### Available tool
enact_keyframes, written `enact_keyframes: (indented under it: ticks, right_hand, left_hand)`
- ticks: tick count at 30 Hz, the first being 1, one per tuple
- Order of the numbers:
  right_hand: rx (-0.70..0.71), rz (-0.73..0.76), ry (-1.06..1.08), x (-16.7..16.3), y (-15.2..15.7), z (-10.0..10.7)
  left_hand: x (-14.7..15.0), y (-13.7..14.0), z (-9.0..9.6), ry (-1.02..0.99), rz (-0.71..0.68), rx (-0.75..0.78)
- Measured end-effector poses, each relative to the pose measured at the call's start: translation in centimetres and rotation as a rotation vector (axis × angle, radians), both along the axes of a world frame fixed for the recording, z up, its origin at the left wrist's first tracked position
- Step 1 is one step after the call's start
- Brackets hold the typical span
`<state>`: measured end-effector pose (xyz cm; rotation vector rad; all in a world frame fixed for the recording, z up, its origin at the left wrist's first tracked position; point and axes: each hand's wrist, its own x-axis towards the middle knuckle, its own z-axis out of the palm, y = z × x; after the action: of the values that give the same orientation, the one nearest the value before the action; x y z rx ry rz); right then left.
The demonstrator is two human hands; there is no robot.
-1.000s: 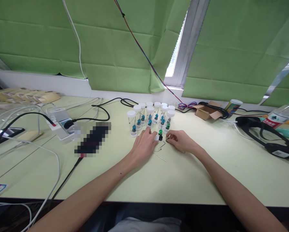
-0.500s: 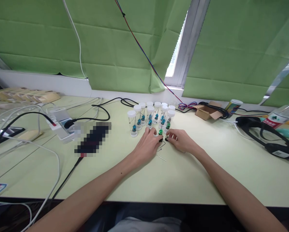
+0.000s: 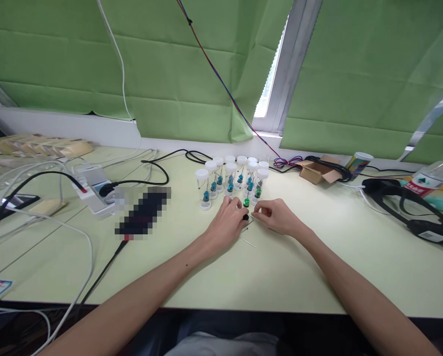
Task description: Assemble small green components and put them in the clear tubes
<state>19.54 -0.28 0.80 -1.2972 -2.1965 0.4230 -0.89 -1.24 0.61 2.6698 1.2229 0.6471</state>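
My left hand (image 3: 227,220) is closed, with its fingertips against a small dark round part (image 3: 245,217). Just beyond those fingertips stands a small green piece (image 3: 246,202) with a thin metal rod rising from it. My right hand (image 3: 276,216) is pinched close by on the right; whatever lies between its fingertips is too small to make out. A bent metal rod (image 3: 250,223) rests on the table between the hands, and a straight thin metal rod (image 3: 248,243) lies nearer to me. Behind the hands, several clear tubes with white caps (image 3: 202,188) hold blue or green pieces on wires.
On the left are a blurred-out dark device (image 3: 143,215), a power strip (image 3: 97,198) and loose cables. To the right stand an open cardboard box (image 3: 318,172), a can (image 3: 359,164), a black headset (image 3: 421,217) and a plastic bottle (image 3: 434,175). Green blinds hang behind.
The fingertips of my right hand have moved slightly left, nearer to my left hand. A dark part seen at them before no longer shows. My left hand has stayed almost still.
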Motion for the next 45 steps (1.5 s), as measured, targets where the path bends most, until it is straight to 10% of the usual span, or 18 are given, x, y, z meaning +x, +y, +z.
enact_keyframes:
  ticks: [45]
  right_hand:
    - [-0.175,0.155,-0.142,-1.6,-1.5,-0.2]
  left_hand:
    - [0.7,0.4,0.2,-0.580,0.099,0.039]
